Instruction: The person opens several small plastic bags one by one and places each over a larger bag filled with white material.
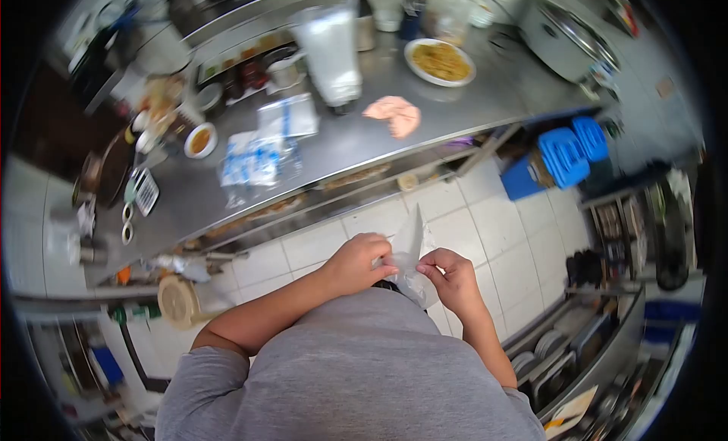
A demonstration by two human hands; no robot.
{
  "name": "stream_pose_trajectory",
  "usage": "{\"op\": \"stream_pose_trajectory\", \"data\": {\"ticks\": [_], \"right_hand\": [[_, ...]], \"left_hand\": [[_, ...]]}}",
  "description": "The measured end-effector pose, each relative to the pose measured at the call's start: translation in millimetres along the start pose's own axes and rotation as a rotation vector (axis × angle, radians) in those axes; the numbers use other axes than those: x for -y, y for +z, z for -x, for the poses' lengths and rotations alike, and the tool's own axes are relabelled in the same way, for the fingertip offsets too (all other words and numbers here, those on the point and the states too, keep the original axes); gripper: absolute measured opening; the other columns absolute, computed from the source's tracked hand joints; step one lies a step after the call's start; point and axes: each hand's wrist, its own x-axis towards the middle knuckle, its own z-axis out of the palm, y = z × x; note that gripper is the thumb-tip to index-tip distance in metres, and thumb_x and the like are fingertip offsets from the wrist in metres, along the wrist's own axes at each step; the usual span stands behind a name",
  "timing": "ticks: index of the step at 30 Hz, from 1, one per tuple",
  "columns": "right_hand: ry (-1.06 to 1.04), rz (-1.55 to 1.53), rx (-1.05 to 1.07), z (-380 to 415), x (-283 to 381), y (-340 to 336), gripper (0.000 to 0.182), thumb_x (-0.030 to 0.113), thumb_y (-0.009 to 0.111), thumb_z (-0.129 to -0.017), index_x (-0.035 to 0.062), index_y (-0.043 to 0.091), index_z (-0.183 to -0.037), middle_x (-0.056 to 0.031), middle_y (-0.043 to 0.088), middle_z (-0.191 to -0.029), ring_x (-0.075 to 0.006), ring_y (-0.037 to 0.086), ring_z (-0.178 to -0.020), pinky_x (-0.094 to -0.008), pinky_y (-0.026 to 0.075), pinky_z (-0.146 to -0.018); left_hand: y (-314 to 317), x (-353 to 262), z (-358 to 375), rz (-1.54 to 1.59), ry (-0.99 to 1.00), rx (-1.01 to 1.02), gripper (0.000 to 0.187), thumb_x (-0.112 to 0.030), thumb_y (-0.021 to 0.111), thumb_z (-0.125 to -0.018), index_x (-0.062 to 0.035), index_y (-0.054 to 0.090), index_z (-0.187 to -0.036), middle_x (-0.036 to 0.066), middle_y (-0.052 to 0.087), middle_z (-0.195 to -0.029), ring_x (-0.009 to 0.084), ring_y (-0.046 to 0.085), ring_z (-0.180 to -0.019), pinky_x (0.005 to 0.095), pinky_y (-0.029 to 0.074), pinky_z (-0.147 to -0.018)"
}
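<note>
A clear plastic bag (pixel 410 240) hangs between my two hands, just in front of my grey shirt. My left hand (pixel 362 260) pinches its left side, thumb against curled fingers. On the other side my right hand (pixel 449 278) grips the bag's edge between thumb and fingertips. The bag is thin and see-through, with its pointed upper part standing up over the tiled floor. Ahead on the steel counter (pixel 334 149) lie a flat pack of plastic bags (pixel 288 117) and a blue-and-white plastic packet (pixel 254 162).
A plate of yellow food (pixel 440 62), a crumpled pink cloth (pixel 393 115) and a tall stack of clear plastic (pixel 330 54) stand on the counter. Left are a small bowl of sauce (pixel 201 141) and a calculator (pixel 145 191). Blue-lidded bins (pixel 563 156) stand right; a large cooker (pixel 567 43) sits behind.
</note>
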Motion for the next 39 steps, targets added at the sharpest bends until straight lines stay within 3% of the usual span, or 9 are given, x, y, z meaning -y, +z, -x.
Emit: {"op": "stream_pose_trajectory", "data": {"ticks": [3,9,15,21,23,25,28,32,39], "right_hand": [[-0.257,0.074,0.077,-33.4,34.0,36.6,0.008,0.009,0.07,-0.079,0.0022,0.067,-0.083,-0.0079,0.067,-0.082,-0.0259,0.062,-0.077,-0.0356,0.048,-0.077],[-0.641,0.058,0.04,-99.3,93.6,45.5,0.006,0.01,0.066,-0.084,0.0044,0.068,-0.087,-0.0067,0.068,-0.085,-0.0244,0.062,-0.08,-0.0398,0.042,-0.092],[0.189,-0.861,0.605,-163.7,94.5,27.8,0.013,0.008,0.07,-0.084,0.0001,0.066,-0.093,-0.0027,0.067,-0.085,-0.0086,0.059,-0.077,-0.023,0.047,-0.073],[0.035,-0.626,0.815,-259.7,72.5,-21.8,0.013,0.015,0.071,-0.082,0.0021,0.067,-0.081,-0.0033,0.066,-0.088,-0.0119,0.061,-0.085,-0.0277,0.046,-0.083],[-0.139,-1.037,0.595,-293.9,77.7,-30.8,0.018,0.018,0.067,-0.087,0.001,0.065,-0.081,-0.0056,0.065,-0.086,-0.0152,0.061,-0.084,-0.0278,0.045,-0.082],[-0.026,-1.222,0.586,-332.4,72.2,-39.9,0.018,0.018,0.063,-0.089,-0.0006,0.061,-0.087,-0.0073,0.063,-0.085,-0.0181,0.061,-0.078,-0.029,0.047,-0.076],[0.044,-1.226,1.076,-402.2,36.9,-48.1,0.015,0.014,0.062,-0.089,-0.0003,0.059,-0.092,-0.0061,0.061,-0.079,-0.0163,0.062,-0.071,-0.0297,0.052,-0.069],[0.013,-1.18,0.862,-471.4,79.7,-51.6,0.013,0.011,0.062,-0.087,-0.0004,0.06,-0.093,-0.0041,0.061,-0.077,-0.0133,0.061,-0.065,-0.0268,0.052,-0.06],[0.444,-1.134,0.577,-539.5,54.4,32.6,0.012,0.008,0.056,-0.087,-0.0015,0.062,-0.092,-0.0071,0.064,-0.073,-0.0161,0.06,-0.056,-0.0284,0.05,-0.05]], "left_hand": [[-23.2,-2.7,25.8,0.736,-0.205,-0.275,0.012,-0.013,0.069,-0.085,-0.0026,0.063,-0.087,0.005,0.064,-0.088,0.0136,0.06,-0.08,0.0284,0.047,-0.073],[-85.8,6.4,41.0,0.682,-0.328,-0.209,0.014,-0.014,0.062,-0.092,-0.0005,0.064,-0.093,0.001,0.062,-0.087,0.006,0.055,-0.078,0.0223,0.045,-0.069],[-125.1,31.3,-2.7,0.775,-0.071,-0.354,0.024,-0.017,0.057,-0.094,-0.0006,0.062,-0.077,0.01,0.062,-0.09,0.0162,0.055,-0.097,0.0289,0.042,-0.085],[-158.2,67.4,-67.9,1.701,-0.099,-0.313,0.026,-0.024,0.057,-0.091,-0.0015,0.061,-0.077,0.009,0.062,-0.081,0.0193,0.06,-0.079,0.0321,0.047,-0.078],[-162.9,93.3,-94.2,1.692,0.114,-0.104,0.019,-0.019,0.058,-0.09,-0.0018,0.06,-0.082,0.005,0.06,-0.078,0.0142,0.059,-0.074,0.0295,0.047,-0.074],[-173.1,96.0,-119.4,1.26,-0.443,-0.046,0.012,-0.014,0.057,-0.092,-0.0027,0.06,-0.089,0.0,0.057,-0.077,0.0092,0.051,-0.066,0.0254,0.041,-0.066],[-203.6,115.0,-138.5,1.273,-0.349,-0.158,0.009,-0.014,0.058,-0.092,-0.0048,0.06,-0.093,-0.001,0.058,-0.078,0.007,0.054,-0.067,0.024,0.045,-0.062],[-250.4,121.4,-177.9,1.513,-0.196,-0.577,0.014,-0.013,0.059,-0.091,-0.0032,0.056,-0.101,0.001,0.061,-0.079,0.0074,0.058,-0.057,0.0191,0.042,-0.041],[-241.2,252.8,-188.5,1.958,-0.152,-0.687,0.017,-0.003,0.045,-0.087,0.0003,0.058,-0.098,0.004,0.059,-0.08,0.0091,0.054,-0.056,0.0245,0.044,-0.043]]}}
